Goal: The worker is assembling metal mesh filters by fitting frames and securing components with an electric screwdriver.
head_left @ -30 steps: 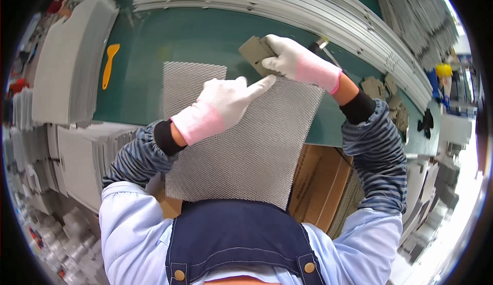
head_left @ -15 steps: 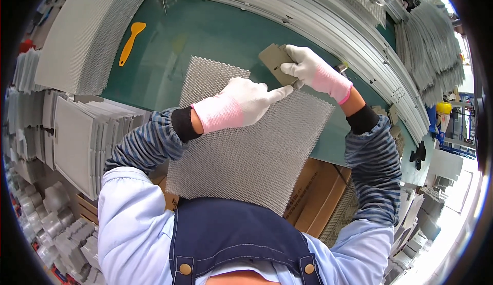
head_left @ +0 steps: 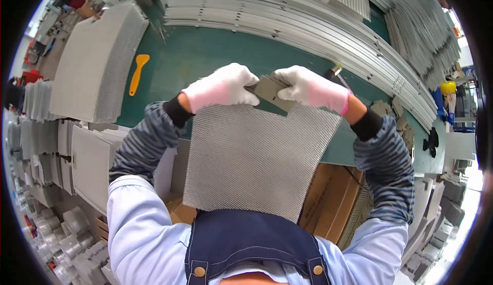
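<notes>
A flat grey-beige plate (head_left: 269, 94) with small holes is gripped between my two gloved hands, at the far edge of a silver mesh sheet (head_left: 251, 162). My left hand (head_left: 225, 86) is closed, thumb and fingers at the plate's left end. At its right end, my right hand (head_left: 312, 91) pinches the plate from above. Just below the plate, the sheet's far edge has a notch; whether plate and sheet touch I cannot tell. The sheet lies partly on the green table (head_left: 205, 44), its near end against my apron.
A yellow scraper (head_left: 138, 74) lies left, beside a tall stack of mesh sheets (head_left: 95, 62). Long metal strips (head_left: 246, 15) run across the back and down the right. More small plates (head_left: 382, 108) lie right. A cardboard box (head_left: 328, 200) stands below the table edge.
My left hand has moved from the mesh up to the plate and taken hold of its left end. The plate and my right hand have come lower, toward me.
</notes>
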The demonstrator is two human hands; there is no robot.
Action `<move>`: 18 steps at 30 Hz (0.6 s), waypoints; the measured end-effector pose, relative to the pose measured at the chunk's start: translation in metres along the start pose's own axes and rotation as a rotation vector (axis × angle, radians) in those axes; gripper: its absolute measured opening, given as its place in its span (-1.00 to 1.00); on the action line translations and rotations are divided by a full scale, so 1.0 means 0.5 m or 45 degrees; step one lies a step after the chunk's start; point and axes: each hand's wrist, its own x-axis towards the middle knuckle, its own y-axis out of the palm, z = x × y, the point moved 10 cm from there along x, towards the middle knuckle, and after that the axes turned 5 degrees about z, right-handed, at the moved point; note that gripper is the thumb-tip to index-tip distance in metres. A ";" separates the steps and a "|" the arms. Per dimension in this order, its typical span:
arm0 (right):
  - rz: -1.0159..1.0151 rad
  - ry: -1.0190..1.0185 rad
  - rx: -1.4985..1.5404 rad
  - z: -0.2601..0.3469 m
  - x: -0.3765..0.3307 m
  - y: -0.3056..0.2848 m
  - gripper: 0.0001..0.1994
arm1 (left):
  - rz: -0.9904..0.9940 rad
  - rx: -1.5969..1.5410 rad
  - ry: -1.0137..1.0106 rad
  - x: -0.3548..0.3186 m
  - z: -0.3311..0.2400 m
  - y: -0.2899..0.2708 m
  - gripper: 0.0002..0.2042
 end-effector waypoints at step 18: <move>-0.018 0.182 -0.500 0.012 -0.004 0.061 -0.59 | 0.159 -0.255 -0.246 -0.007 0.018 -0.004 -0.73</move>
